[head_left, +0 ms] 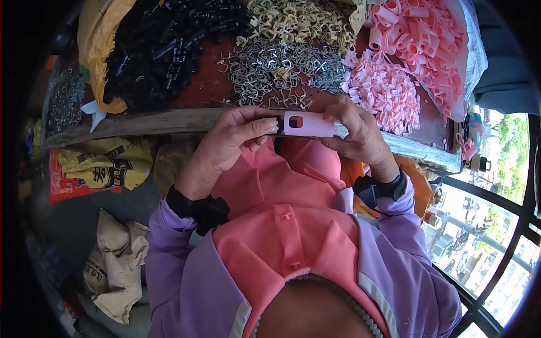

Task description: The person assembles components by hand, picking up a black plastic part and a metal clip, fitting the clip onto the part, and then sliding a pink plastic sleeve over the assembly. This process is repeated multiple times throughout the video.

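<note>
Just above my lap, at the table's near edge, I hold a pink plastic casing (320, 125), a flattened tube with a small rectangular window near its left end. My right hand (363, 134) is closed around the casing's right end. With thumb and fingers, my left hand (235, 137) pinches at the other end, where a small dark part (280, 125) shows beside the opening. How far that part sits inside the casing is hidden. Beyond my hands lie bent metal pieces (262, 70) and a heap of small pink pieces (383, 93).
Black plastic parts (160, 53) are piled far left beside a tan sack (93, 50). Cream parts (304, 22) lie far centre, with more pink casings (425, 39) far right. A wooden edge (163, 123) borders the table. Sacks (115, 259) rest lower left; windows (479, 236) stand right.
</note>
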Demonstrator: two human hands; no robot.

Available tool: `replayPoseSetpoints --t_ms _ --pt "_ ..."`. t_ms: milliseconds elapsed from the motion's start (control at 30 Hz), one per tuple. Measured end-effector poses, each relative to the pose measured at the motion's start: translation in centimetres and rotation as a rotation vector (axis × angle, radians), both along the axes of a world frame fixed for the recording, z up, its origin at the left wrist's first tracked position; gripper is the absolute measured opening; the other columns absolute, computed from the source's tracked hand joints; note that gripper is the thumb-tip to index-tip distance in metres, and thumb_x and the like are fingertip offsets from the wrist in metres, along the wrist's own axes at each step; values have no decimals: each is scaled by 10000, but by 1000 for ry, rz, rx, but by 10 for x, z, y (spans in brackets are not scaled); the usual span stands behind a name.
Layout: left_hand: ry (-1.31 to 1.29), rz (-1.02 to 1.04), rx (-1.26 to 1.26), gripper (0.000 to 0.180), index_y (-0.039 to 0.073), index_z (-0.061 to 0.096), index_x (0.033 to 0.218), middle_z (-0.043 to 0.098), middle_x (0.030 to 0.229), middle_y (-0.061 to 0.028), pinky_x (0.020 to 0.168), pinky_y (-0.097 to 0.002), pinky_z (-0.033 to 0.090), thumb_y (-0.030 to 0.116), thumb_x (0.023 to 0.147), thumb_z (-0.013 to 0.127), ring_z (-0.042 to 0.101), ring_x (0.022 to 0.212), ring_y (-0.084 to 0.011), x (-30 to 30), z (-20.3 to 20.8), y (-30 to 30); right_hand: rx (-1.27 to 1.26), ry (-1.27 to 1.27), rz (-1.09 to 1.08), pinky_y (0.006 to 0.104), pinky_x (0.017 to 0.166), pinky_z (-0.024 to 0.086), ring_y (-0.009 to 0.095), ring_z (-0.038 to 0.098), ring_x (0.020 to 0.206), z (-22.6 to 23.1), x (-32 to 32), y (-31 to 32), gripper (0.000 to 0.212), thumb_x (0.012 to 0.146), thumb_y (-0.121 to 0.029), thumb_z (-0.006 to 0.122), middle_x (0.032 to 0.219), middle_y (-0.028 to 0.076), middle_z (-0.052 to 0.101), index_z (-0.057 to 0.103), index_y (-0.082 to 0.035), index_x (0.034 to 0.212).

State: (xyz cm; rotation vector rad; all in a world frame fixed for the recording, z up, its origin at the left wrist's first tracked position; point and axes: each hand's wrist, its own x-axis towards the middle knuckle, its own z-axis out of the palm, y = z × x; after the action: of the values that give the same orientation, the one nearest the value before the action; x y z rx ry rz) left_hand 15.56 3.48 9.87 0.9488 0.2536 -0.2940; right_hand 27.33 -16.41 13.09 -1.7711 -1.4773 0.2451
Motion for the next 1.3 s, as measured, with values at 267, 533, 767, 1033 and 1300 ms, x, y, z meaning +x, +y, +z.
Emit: replayPoseSetpoints --t_ms 267,533,767,1033,1300 --pt "91 -39 29 267 2 536 973 562 757 -11 528 -155 406 128 744 593 501 603 -52 4 -8 -3 80 -256 90 327 600 418 256 515 747 -9 -5 18 413 521 -38 678 897 116 505 430 -51 852" --pt "121 -76 85 253 16 553 970 572 761 -7 564 -171 434 134 749 589 519 619 -54 0 -4 -12 44 -241 39 340 612 416 259 495 727 -21 -22 16 485 507 -61 687 873 108 479 466 -38 939" --pt "114 -13 71 261 13 541 990 570 798 -13 578 -177 435 121 755 580 526 661 -61 -1 -3 -10 -14 -137 -32 348 697 416 278 492 807 -16 -33 23 567 554 -101 698 949 133 465 456 -19 1060" --pt "-22 -15 41 349 2 477 1059 554 891 -50 638 -205 447 27 724 568 544 728 -109 -1 3 -11 -253 143 428 370 906 309 345 355 1087 17 -11 30 854 573 -288 702 1199 196 338 252 28 1227" --pt "-17 7 -51 424 5 429 1107 539 933 -72 680 -251 461 18 708 572 542 833 -147 -10 -17 -21 -122 157 306 374 813 374 335 461 949 -2 -30 36 655 608 -264 645 1050 215 446 393 51 1124"
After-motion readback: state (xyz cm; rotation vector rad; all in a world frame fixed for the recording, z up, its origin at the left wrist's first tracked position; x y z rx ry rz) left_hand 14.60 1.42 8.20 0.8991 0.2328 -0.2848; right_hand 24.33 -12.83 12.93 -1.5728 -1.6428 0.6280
